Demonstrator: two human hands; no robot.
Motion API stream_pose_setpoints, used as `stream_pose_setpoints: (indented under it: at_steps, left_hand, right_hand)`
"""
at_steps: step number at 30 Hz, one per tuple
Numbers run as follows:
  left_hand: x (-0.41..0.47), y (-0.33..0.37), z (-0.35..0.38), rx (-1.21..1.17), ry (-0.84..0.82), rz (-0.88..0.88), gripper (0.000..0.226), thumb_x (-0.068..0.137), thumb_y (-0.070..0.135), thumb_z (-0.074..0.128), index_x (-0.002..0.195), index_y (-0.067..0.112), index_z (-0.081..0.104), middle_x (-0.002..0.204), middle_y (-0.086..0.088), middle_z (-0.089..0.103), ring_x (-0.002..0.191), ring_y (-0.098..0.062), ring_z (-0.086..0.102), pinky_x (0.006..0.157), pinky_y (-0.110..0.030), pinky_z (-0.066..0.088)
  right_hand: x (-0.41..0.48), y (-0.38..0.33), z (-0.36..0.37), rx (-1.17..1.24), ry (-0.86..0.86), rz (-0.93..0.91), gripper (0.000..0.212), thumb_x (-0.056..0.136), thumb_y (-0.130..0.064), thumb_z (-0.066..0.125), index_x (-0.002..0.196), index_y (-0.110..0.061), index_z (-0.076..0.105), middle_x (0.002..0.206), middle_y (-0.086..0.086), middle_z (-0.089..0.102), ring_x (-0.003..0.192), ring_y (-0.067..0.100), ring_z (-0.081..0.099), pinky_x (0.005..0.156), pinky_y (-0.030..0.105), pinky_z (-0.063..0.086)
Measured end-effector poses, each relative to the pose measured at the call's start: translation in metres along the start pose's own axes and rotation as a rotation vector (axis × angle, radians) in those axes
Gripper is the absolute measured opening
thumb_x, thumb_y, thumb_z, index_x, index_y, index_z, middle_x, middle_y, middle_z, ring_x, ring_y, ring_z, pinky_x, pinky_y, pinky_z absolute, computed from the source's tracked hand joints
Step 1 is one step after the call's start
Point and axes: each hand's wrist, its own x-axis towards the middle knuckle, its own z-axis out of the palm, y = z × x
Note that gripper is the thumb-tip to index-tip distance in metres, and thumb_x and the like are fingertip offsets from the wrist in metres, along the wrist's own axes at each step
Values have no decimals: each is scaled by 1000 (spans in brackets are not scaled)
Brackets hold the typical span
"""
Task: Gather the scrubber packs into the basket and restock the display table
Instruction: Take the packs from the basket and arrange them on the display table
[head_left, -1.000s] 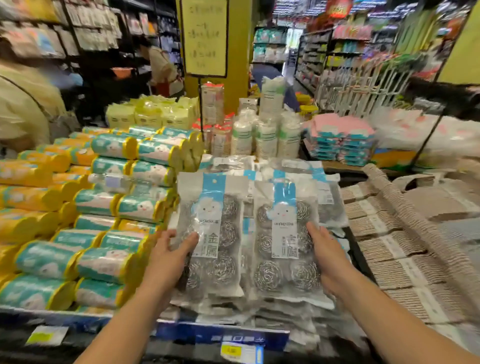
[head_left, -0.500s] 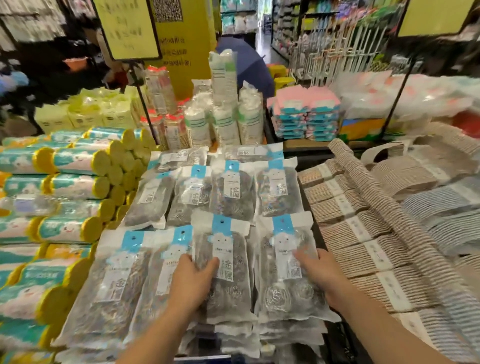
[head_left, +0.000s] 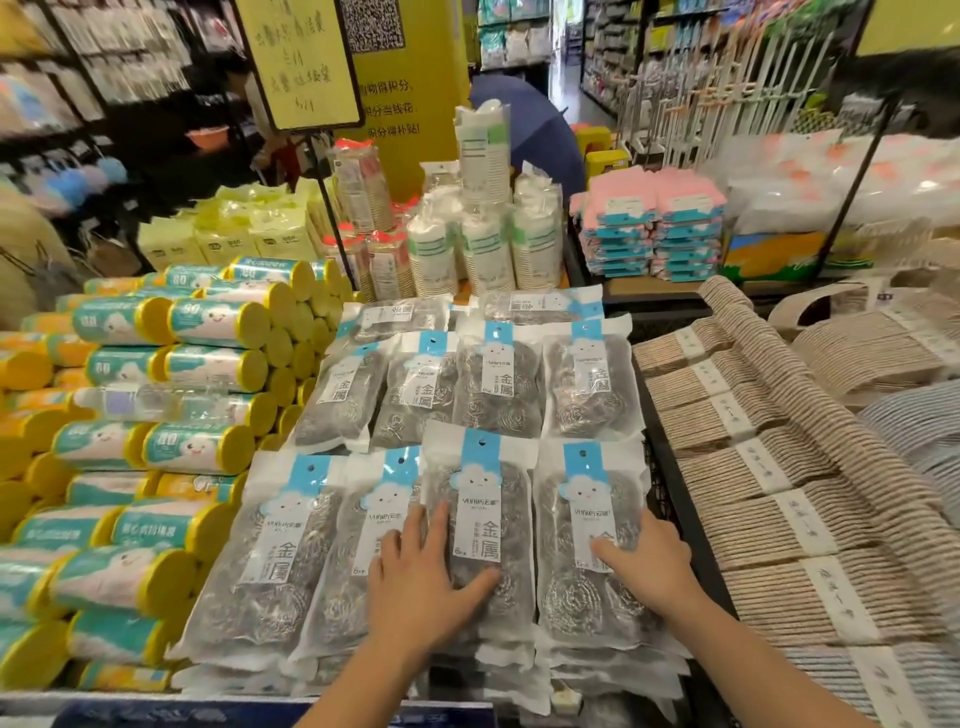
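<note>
Clear packs of steel scrubbers with blue and white cloud labels lie in rows on the display table. My left hand (head_left: 423, 574) rests flat, fingers spread, on the lower left of a front-row scrubber pack (head_left: 480, 530). My right hand (head_left: 647, 564) lies flat on the neighbouring right scrubber pack (head_left: 584, 571), near the table's right edge. Both packs sit on top of stacks of more packs. Two further front packs (head_left: 270, 561) lie to the left, and a back row (head_left: 467, 384) lies beyond. No basket is in view.
Stacked teal and yellow rolls (head_left: 156, 441) fill the left side. Banded beige cloths (head_left: 769, 499) lie in rows to the right. Cup sleeves (head_left: 483, 244), pink sponge packs (head_left: 654, 228) and a sign stand (head_left: 301, 57) stand behind.
The two packs I held up a second ago have come down onto the front stacks. My hands went from gripping the packs' sides to lying flat on top of them.
</note>
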Motion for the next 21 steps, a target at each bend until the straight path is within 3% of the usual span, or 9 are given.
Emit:
stream_pose_setpoints:
  at_steps: [5, 9, 14, 19, 21]
  left_hand:
    - [2, 1, -3, 15, -55, -13, 103, 78, 88, 35, 156, 39, -12, 167, 5, -5, 152, -36, 6, 121, -54, 10]
    - [-1, -9, -7, -63, -14, 26, 103, 76, 89, 37, 158, 39, -2, 167, 8, 2, 152, -32, 7, 123, -51, 13]
    - [-18, -58, -23, -138, 127, 41, 119, 58, 101, 19, 157, 36, 14, 164, 12, 17, 150, -23, 16, 121, -46, 24]
    - [-56, -152, -48, -277, 283, -52, 90, 79, 78, 52, 153, 32, 30, 156, 11, 35, 143, -18, 28, 115, -40, 34]
    - [-78, -202, -55, -300, 335, -97, 86, 79, 76, 54, 149, 31, 37, 149, 10, 44, 137, -18, 36, 110, -38, 38]
  right_hand:
    - [2, 1, 6, 20, -5, 11, 93, 76, -57, 70, 148, -13, 33, 143, 14, 39, 134, 36, 35, 109, 48, 36]
    - [2, 2, 0, -49, 42, -2, 107, 65, -66, 68, 149, -13, 30, 143, 14, 43, 133, 35, 38, 105, 50, 40]
    - [-22, -32, -5, -146, 190, -155, 85, 72, -59, 70, 142, -23, 38, 138, 10, 45, 129, 31, 38, 99, 46, 38]
    - [-69, -108, 45, -174, 172, -407, 81, 81, -50, 72, 147, -18, 37, 146, 7, 41, 136, 26, 36, 111, 43, 35]
    - [-98, -144, 83, -184, 129, -509, 77, 83, -51, 69, 146, -20, 38, 147, 4, 40, 139, 24, 35, 115, 43, 32]
